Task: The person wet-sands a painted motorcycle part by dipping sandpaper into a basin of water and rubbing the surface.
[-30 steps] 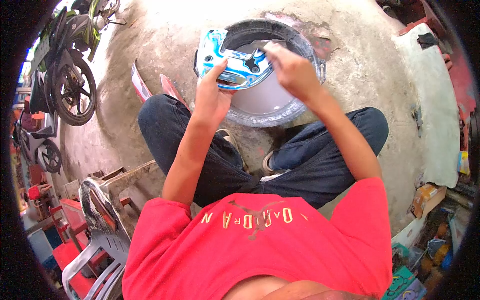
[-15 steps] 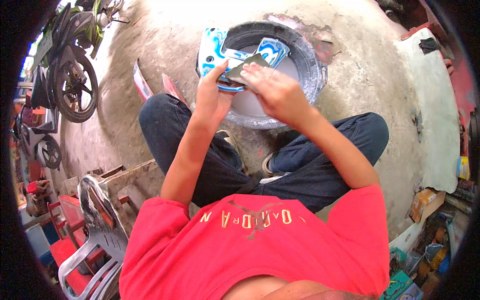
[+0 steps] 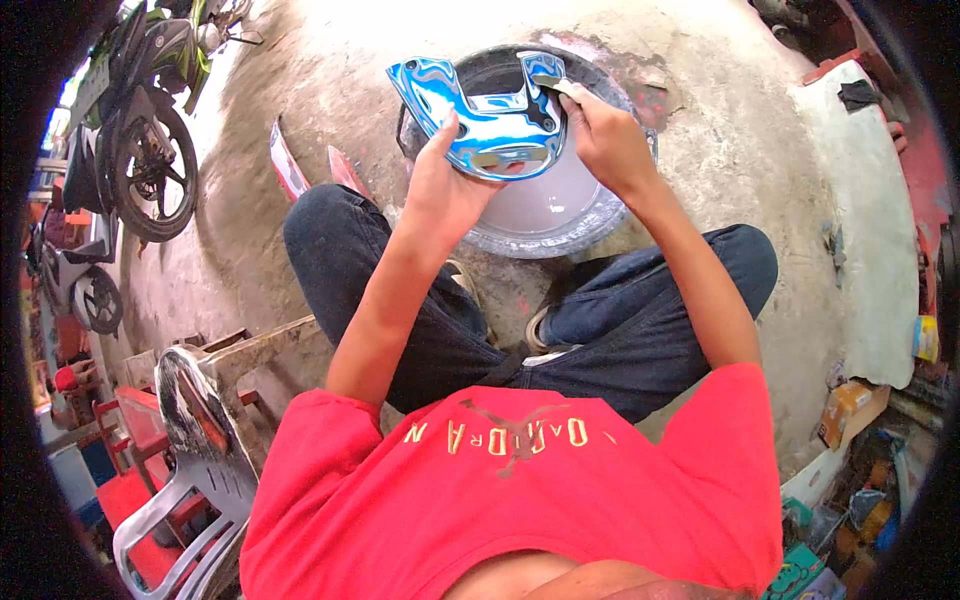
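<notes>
A glossy U-shaped plastic panel (image 3: 498,132) with blue and white swirls is held over a round black basin (image 3: 600,232) of cloudy, whitish water. My left hand (image 3: 447,186) grips the panel from its lower left, thumb on top and fingers underneath, mostly hidden. In my right hand (image 3: 610,140) a thin greenish-grey piece of sandpaper (image 3: 556,85) is pinched between thumb and fingers. It lies against the panel's upper right arm, mostly seen edge-on.
Two narrow red-and-white panels (image 3: 288,165) lie on the concrete floor left of the basin. Motorcycles (image 3: 150,165) stand at the far left. A grey plastic chair (image 3: 205,450) is at lower left, and a cardboard box (image 3: 853,412) sits at the right.
The panel has turned to show more of its face. My right hand has moved right and up, from flat across the panel's middle to pinching the sandpaper at its right arm.
</notes>
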A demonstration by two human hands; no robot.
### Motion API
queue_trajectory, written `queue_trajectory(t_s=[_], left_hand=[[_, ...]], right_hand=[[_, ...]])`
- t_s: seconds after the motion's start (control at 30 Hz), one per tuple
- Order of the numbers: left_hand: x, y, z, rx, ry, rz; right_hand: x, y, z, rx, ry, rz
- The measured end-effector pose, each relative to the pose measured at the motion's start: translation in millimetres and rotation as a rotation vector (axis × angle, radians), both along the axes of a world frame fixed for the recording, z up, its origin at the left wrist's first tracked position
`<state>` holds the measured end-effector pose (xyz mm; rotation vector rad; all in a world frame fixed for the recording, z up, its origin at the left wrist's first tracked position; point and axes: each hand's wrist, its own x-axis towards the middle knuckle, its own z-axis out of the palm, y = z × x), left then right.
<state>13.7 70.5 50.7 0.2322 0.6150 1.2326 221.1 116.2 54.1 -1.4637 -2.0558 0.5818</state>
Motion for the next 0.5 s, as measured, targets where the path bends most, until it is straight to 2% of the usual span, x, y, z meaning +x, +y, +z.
queue_trajectory(t_s=[0.07, 0.13, 0.27, 0.3, 0.33, 0.4, 0.47, 0.5], left_hand=[[1.2, 1.7, -4.8, 0.025, 0.042, -0.008], [-2.2, 2.1, -14.2, 0.07, 0.063, -0.031], [-5.1, 1.1, -13.7, 0.139, -0.006, -0.087], [-0.8, -4.1, -0.5, 0.149, 0.02, -0.06], [2.3, -6.7, 6.6, 0.16, 0.044, -0.033], [0.9, -3.0, -5.0, 0.161, -0.01, -0.037], [-0.6, 0.4, -14.0, 0.115, -0.038, 0.011], [-2.5, 0.7, -14.0, 0.127, -0.002, -0.01]], right_hand=[[-2.6, -0.3, -19.7, 0.35, 0.022, 0.133], [-19.5, -23.1, -19.4, 0.459, 0.055, 0.232], [-13.0, -9.7, -23.8, 0.505, 0.07, 0.248], [-8.4, -1.3, -17.0, 0.418, 0.112, 0.167], [-2.9, 1.4, -2.8, 0.091, 0.105, 0.008], [-5.6, -2.9, -4.6, 0.188, 0.071, 0.088], [-21.6, -22.5, -22.3, 0.503, 0.054, 0.241], [-29.3, -40.9, -13.0, 0.483, 0.048, 0.306]])
